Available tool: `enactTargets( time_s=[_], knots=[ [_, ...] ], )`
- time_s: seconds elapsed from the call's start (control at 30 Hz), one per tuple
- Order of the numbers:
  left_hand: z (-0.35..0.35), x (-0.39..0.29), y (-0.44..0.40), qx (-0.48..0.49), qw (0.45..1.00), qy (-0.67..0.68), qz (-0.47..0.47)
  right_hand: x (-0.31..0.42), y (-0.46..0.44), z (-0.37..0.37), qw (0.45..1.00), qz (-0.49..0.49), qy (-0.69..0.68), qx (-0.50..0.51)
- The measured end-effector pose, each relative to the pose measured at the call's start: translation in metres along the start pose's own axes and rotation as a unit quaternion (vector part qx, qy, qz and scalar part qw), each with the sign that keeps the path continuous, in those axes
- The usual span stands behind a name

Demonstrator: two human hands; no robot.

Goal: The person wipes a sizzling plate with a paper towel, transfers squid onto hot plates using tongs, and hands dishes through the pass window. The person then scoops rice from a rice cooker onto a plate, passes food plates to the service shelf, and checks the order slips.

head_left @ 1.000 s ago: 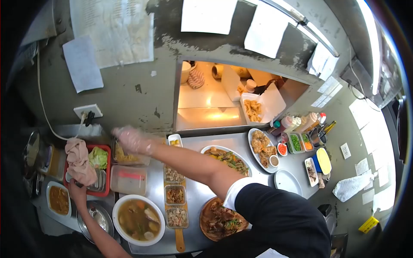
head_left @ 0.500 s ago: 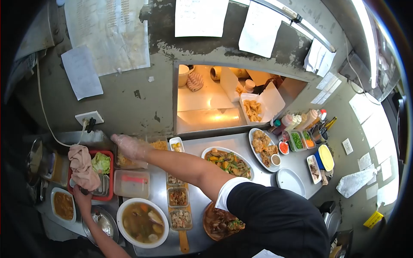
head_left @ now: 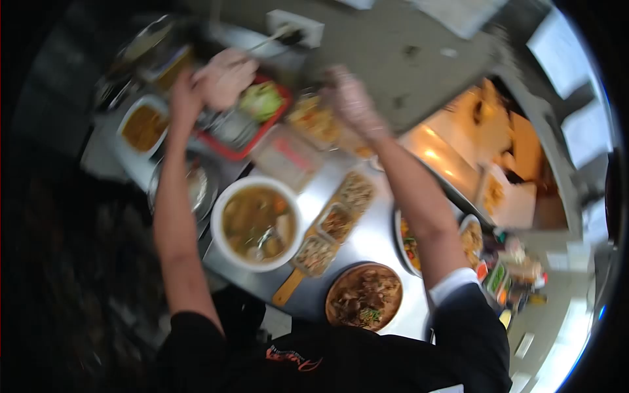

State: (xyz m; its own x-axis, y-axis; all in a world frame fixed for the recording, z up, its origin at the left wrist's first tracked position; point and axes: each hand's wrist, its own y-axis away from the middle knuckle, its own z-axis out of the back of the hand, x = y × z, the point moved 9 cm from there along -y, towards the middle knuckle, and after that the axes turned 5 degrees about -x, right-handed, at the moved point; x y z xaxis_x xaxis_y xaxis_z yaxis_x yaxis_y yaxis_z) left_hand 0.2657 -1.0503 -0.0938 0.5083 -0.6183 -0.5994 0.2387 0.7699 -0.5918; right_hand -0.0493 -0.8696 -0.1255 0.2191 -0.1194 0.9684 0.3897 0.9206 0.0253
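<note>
My left hand (head_left: 187, 98) is closed on the edge of a pinkish cloth (head_left: 226, 80) at the upper left. The cloth hangs over one end of a red basket (head_left: 283, 98), which holds lettuce (head_left: 261, 101) and clear plastic containers (head_left: 232, 128). In a clear plastic glove, my right hand (head_left: 350, 101) hovers by a container of yellowish shredded food (head_left: 313, 121). Blur hides how its fingers are set. Just below the basket is a lidded translucent box (head_left: 286, 157).
A white bowl of soup (head_left: 219, 226) stands near the counter's front edge. Beside it lies a wooden board (head_left: 288, 288) carrying small food containers. A brown dish of meat (head_left: 363, 298), a bowl of curry-like food (head_left: 144, 129) and a metal bowl (head_left: 208, 190) are around. A lit pass-through opening (head_left: 429, 154) is at the right.
The view has swung left and tilted, with blur. My left hand has moved up from the basket's near side to the cloth's edge. My right arm remains stretched toward the food containers.
</note>
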Motion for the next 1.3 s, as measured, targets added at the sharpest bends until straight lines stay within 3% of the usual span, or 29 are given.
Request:
enactTargets(
  time_s=[0.03, 0.1, 0.17, 0.23, 0.33, 0.37, 0.4, 0.57, 0.63, 0.67, 0.8, 0.9, 0.93, 1.03, 1.13, 1.17, 1.2, 1.23, 1.27, 1.3],
  knots=[
    [-0.001, 0.002, -0.01, 0.013, 0.992, 0.063, 0.111, 0.016, -0.002, 0.006, 0.99, 0.1, 0.09, -0.037],
    [0.009, -0.021, -0.038, -0.063, 0.998, -0.023, -0.004, 0.036, 0.004, 0.014, 0.928, 0.229, 0.271, -0.115],
    [0.011, -0.032, -0.052, -0.061, 0.997, -0.034, -0.019, 0.04, 0.002, 0.017, 0.934, 0.221, 0.258, -0.112],
    [-0.005, -0.02, -0.058, 0.013, 0.996, 0.083, -0.014, 0.037, -0.001, 0.02, 0.94, 0.211, 0.242, -0.115],
    [0.003, 0.006, -0.035, 0.084, 0.993, -0.063, -0.058, 0.035, -0.003, 0.02, 0.947, 0.204, 0.228, -0.101],
    [-0.008, 0.031, -0.015, 0.208, 0.957, -0.202, 0.006, 0.037, -0.003, 0.019, 0.947, 0.206, 0.23, -0.088],
    [-0.013, 0.057, 0.013, 0.324, 0.883, -0.332, 0.067, 0.037, -0.002, 0.02, 0.947, 0.206, 0.233, -0.076],
    [-0.018, 0.08, 0.051, 0.192, 0.926, -0.298, 0.131, 0.038, -0.003, 0.026, 0.93, 0.25, 0.254, -0.084],
    [-0.023, 0.089, 0.053, 0.169, 0.927, -0.317, 0.11, 0.045, -0.002, 0.023, 0.923, 0.256, 0.276, -0.081],
    [-0.022, 0.091, 0.05, 0.144, 0.928, -0.318, 0.128, 0.037, -0.005, 0.021, 0.951, 0.184, 0.244, -0.056],
    [-0.009, 0.079, 0.045, 0.093, 0.959, -0.249, 0.092, 0.017, -0.011, -0.003, 0.928, 0.222, 0.3, 0.003],
    [0.002, 0.053, 0.044, 0.062, 0.951, -0.29, 0.094, -0.007, -0.01, -0.015, 0.918, 0.257, 0.302, -0.008],
    [0.001, 0.042, 0.042, 0.044, 0.958, -0.279, 0.056, -0.005, -0.012, -0.011, 0.919, 0.272, 0.285, -0.033],
    [-0.003, 0.046, 0.04, 0.058, 0.952, -0.298, 0.048, 0.023, -0.011, 0.007, 0.944, 0.203, 0.252, -0.06],
    [-0.012, 0.068, 0.042, 0.146, 0.925, -0.335, 0.102, 0.023, -0.02, 0.007, 0.946, 0.226, 0.225, -0.061],
    [-0.019, 0.122, 0.046, 0.172, 0.923, -0.342, -0.032, 0.017, -0.02, 0.008, 0.948, 0.222, 0.219, -0.063],
    [-0.053, 0.16, 0.046, 0.189, 0.91, -0.323, -0.178, 0.005, -0.017, -0.003, 0.901, 0.301, 0.31, -0.048],
    [-0.026, 0.104, 0.048, 0.174, 0.972, -0.15, -0.04, -0.012, -0.015, -0.012, 0.837, 0.381, 0.389, -0.047],
    [-0.044, 0.147, 0.044, 0.178, 0.962, -0.182, -0.099, -0.031, -0.011, -0.016, 0.79, 0.426, 0.432, -0.091],
    [-0.061, 0.189, 0.041, 0.177, 0.947, -0.214, -0.16, -0.038, -0.024, -0.019, 0.88, 0.288, 0.375, -0.036]
  ],
)
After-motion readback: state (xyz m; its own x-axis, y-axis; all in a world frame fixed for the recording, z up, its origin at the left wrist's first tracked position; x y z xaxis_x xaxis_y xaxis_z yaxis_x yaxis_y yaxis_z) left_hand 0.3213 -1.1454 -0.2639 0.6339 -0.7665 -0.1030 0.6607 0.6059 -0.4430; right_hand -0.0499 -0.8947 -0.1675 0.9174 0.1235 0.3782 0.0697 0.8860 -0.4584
